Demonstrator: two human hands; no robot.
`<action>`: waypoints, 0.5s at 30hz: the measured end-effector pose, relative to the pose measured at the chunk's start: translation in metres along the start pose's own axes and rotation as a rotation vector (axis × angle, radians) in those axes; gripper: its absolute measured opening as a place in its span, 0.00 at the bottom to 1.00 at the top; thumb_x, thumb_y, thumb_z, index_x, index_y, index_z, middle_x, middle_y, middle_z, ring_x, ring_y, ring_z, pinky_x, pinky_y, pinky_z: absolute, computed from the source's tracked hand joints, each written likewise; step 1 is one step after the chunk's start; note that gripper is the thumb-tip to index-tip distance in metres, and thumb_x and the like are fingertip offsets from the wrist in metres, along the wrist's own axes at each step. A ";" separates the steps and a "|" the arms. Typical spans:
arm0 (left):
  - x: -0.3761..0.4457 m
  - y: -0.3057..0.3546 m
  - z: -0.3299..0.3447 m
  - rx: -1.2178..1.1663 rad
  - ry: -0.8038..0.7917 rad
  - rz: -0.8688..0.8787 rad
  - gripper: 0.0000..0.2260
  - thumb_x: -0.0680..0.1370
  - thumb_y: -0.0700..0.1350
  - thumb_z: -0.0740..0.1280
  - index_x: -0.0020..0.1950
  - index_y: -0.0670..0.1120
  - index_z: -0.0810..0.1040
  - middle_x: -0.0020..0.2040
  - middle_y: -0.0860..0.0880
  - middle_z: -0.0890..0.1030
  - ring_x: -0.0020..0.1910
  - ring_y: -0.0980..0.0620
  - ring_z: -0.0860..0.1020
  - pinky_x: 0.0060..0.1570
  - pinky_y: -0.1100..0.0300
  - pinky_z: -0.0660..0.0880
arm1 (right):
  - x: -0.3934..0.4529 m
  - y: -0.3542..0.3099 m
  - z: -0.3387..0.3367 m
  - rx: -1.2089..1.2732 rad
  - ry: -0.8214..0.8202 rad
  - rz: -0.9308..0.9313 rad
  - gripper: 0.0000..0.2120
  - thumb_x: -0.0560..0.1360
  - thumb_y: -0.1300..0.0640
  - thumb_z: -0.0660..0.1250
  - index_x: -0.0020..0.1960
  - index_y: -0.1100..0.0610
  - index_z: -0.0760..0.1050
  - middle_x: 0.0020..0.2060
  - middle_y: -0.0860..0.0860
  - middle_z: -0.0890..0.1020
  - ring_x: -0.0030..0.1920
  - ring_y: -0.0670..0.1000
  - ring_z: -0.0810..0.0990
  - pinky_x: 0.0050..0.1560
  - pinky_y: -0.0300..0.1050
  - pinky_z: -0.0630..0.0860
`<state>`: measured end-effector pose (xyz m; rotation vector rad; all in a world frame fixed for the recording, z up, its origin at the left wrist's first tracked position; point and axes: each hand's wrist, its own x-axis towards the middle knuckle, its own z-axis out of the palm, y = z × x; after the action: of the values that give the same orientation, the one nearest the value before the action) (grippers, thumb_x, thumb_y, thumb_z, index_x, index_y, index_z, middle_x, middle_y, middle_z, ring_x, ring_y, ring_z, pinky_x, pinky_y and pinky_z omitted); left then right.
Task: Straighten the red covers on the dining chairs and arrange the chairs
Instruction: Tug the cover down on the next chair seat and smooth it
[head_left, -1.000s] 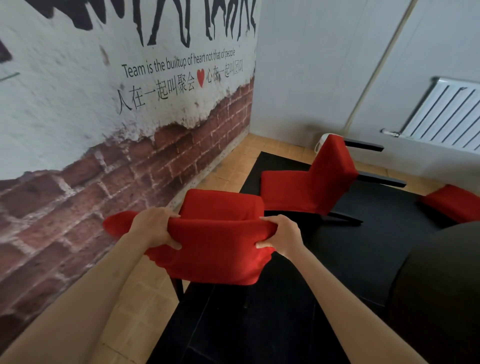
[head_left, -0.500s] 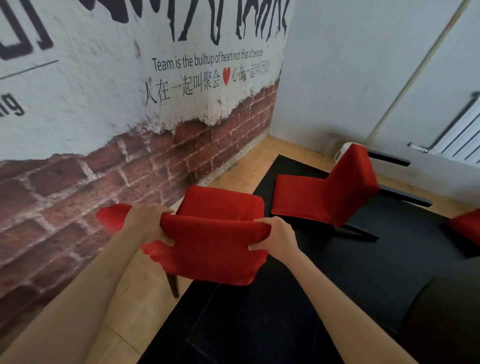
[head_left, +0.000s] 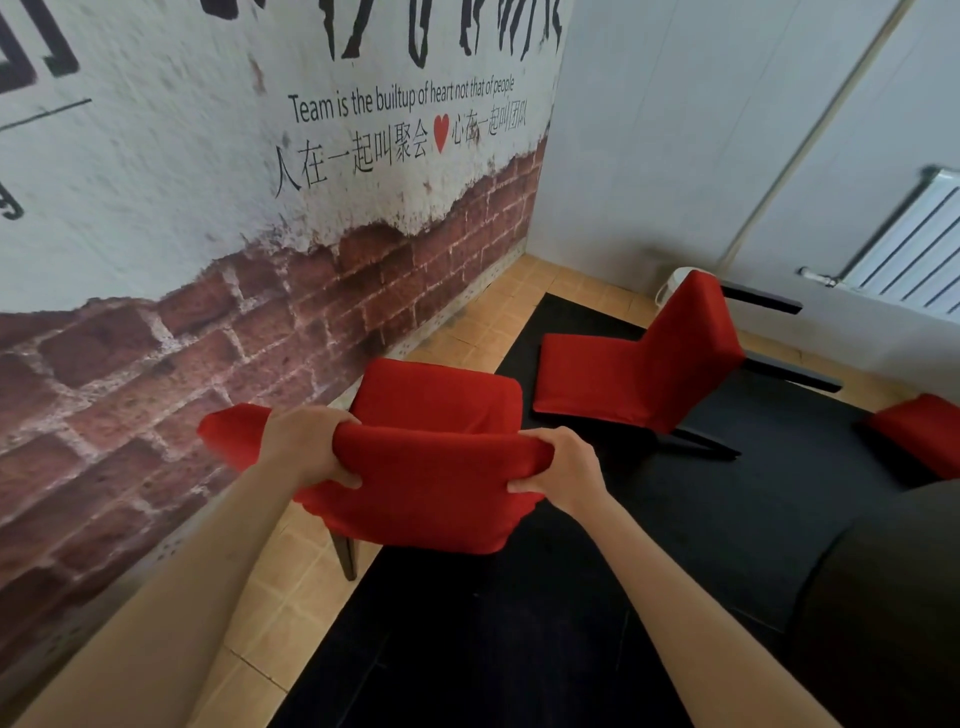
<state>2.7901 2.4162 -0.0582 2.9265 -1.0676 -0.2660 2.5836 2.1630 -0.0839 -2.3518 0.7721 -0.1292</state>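
A dining chair with a red cover (head_left: 431, 488) stands right in front of me, its backrest top toward me and its seat (head_left: 441, 400) beyond. My left hand (head_left: 306, 447) grips the cover at the backrest's left top corner, where a loose flap of cloth sticks out to the left. My right hand (head_left: 563, 470) grips the cover at the right top corner. A second red-covered chair (head_left: 649, 374) lies tipped over on the black rug (head_left: 519, 623) farther back. A third red cover (head_left: 919, 436) shows at the right edge.
The brick-pattern wall (head_left: 156, 364) runs close along the left of the chair. A white radiator (head_left: 914, 249) hangs on the far right wall. A dark round table edge (head_left: 883, 597) fills the lower right. Tan floor tiles (head_left: 291, 597) lie between rug and wall.
My view has swung left and a little closer to the chair. Both hands keep their grip on the backrest cover, which has barely shifted.
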 end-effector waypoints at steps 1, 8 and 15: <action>0.000 0.000 0.000 0.001 -0.002 0.005 0.33 0.53 0.66 0.78 0.57 0.63 0.78 0.51 0.60 0.81 0.53 0.54 0.78 0.59 0.54 0.67 | -0.001 -0.001 -0.001 0.003 -0.007 0.015 0.37 0.58 0.51 0.83 0.64 0.48 0.76 0.51 0.45 0.76 0.53 0.46 0.73 0.56 0.42 0.69; 0.006 -0.004 -0.004 0.014 -0.077 0.064 0.38 0.55 0.70 0.75 0.63 0.64 0.74 0.55 0.60 0.80 0.57 0.54 0.76 0.63 0.51 0.67 | 0.000 -0.005 -0.001 -0.013 -0.027 0.062 0.38 0.57 0.49 0.83 0.65 0.47 0.75 0.51 0.45 0.75 0.58 0.50 0.74 0.57 0.46 0.69; 0.031 0.014 -0.029 -0.433 -0.306 0.089 0.50 0.62 0.60 0.79 0.78 0.55 0.57 0.61 0.49 0.78 0.58 0.52 0.76 0.63 0.52 0.70 | -0.006 0.014 -0.009 -0.022 -0.027 0.008 0.48 0.64 0.33 0.70 0.78 0.41 0.52 0.57 0.44 0.71 0.56 0.46 0.73 0.52 0.41 0.70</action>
<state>2.8091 2.3849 -0.0335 2.4941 -1.0092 -0.8463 2.5695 2.1528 -0.0843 -2.3665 0.7733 -0.0853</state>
